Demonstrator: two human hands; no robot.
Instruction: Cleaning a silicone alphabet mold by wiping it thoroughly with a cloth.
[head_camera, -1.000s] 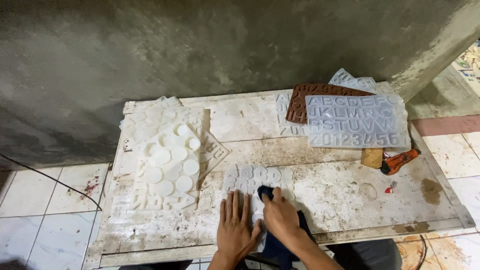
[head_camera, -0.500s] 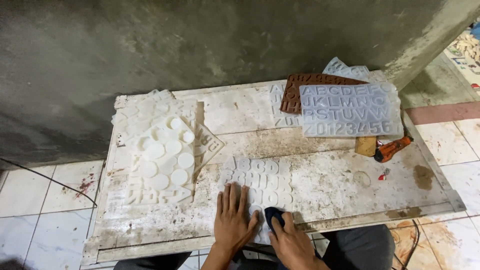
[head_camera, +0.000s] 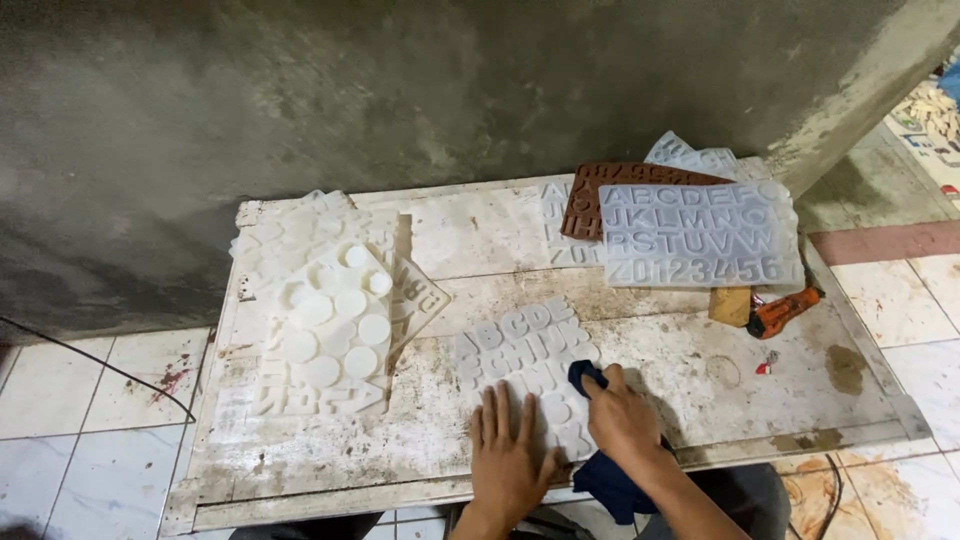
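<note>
A clear silicone mould with letter-shaped cavities (head_camera: 520, 345) lies flat on a stained white work board (head_camera: 700, 400). My left hand (head_camera: 508, 455) presses palm-down on the mould's near edge, fingers spread. My right hand (head_camera: 622, 420) is closed on a dark blue cloth (head_camera: 612, 478) and holds its tip against the mould's right side. The rest of the cloth hangs over the board's front edge under my wrist.
A stack of white moulds with round cavities (head_camera: 325, 315) sits at the left. At the back right lie a large clear letter mould (head_camera: 700, 235), a brown mould (head_camera: 600, 195), an orange tool (head_camera: 785, 310) and a tan block (head_camera: 730, 305). A grey concrete wall (head_camera: 400, 90) stands behind; tiled floor surrounds.
My right hand with the cloth has slid back and forth over the mould: near the front edge half a second ago, now further up on its right side. My left hand stays pressed down.
</note>
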